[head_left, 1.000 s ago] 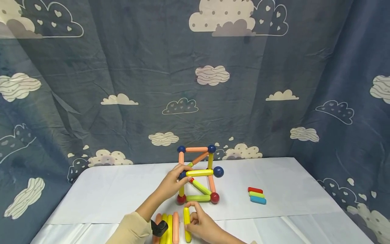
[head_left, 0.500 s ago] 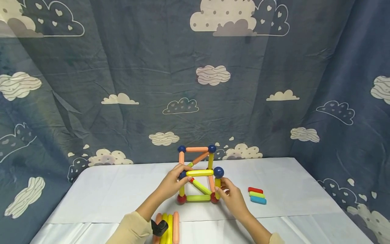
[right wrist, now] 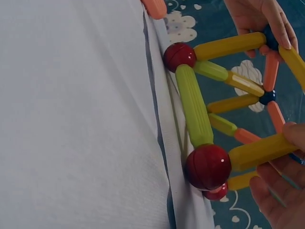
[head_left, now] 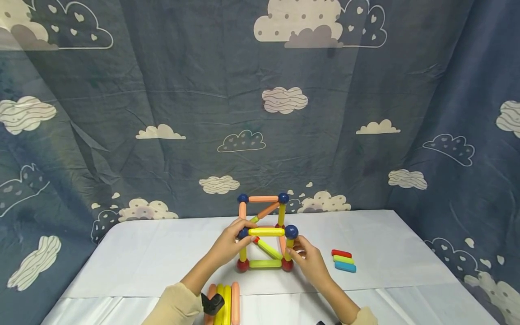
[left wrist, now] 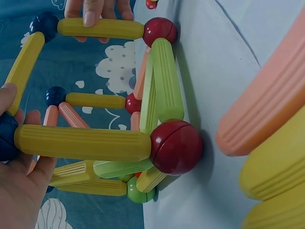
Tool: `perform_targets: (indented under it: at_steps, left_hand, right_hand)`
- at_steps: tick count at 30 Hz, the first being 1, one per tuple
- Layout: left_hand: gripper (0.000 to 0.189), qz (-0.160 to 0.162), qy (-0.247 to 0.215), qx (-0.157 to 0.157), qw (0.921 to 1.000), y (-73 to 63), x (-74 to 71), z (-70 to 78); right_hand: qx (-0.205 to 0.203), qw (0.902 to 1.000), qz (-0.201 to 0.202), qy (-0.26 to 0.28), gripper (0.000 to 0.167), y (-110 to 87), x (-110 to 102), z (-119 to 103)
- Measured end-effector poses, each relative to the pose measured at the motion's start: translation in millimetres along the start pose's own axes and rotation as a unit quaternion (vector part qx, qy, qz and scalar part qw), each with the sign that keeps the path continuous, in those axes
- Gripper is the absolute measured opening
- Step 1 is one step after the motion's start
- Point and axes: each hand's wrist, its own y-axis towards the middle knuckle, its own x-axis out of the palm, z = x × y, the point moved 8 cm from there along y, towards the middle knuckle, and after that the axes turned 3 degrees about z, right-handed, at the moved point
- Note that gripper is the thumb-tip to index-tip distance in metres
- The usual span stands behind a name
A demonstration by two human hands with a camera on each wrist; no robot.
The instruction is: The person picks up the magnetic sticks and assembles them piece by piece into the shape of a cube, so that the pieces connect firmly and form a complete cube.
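A boxy frame of coloured sticks and balls stands on the white table. My left hand (head_left: 229,241) holds its near upper left corner, at the dark blue ball (left wrist: 5,136) and the yellow top stick (head_left: 266,232). With thumb and fingers my right hand (head_left: 310,264) pinches the yellow upright stick (right wrist: 262,151) at the near right corner. That stick spans from the blue ball (head_left: 291,231) above to the red ball (right wrist: 208,167) below. A light green stick (right wrist: 194,105) joins the two near red balls along the bottom.
Orange and yellow sticks (head_left: 226,300) lie side by side at the front, beside the left wrist. To the right, short red, green and blue sticks (head_left: 345,266) lie on the table (head_left: 390,253). A dark cloud-print curtain (head_left: 195,113) hangs behind.
My right hand has brought the yellow stick up from the front of the table to the frame's near right corner, where it now stands between the balls. My left hand stays put.
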Motion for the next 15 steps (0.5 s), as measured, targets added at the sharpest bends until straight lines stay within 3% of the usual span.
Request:
perform_targets:
  at_steps: [6,10,15]
  left_hand:
    - [0.023,-0.005,-0.014,-0.004,0.9999,-4.6,-5.6,23.6]
    - [0.027,0.001,-0.021,-0.004,0.9998,-3.5,-3.3,14.5]
    - [0.049,0.03,0.007,0.005,0.9995,-8.8,-6.7,-5.6]
  right_hand:
    - [-0.079,0.9956,0.02,-0.048,0.077,-1.7,-6,-14]
    - [-0.106,0.992,0.02,-0.066,0.075,-2.4,-10,-20]
    - [-0.108,0.9924,0.006,-0.06,0.08,-4.5,-20,-20]
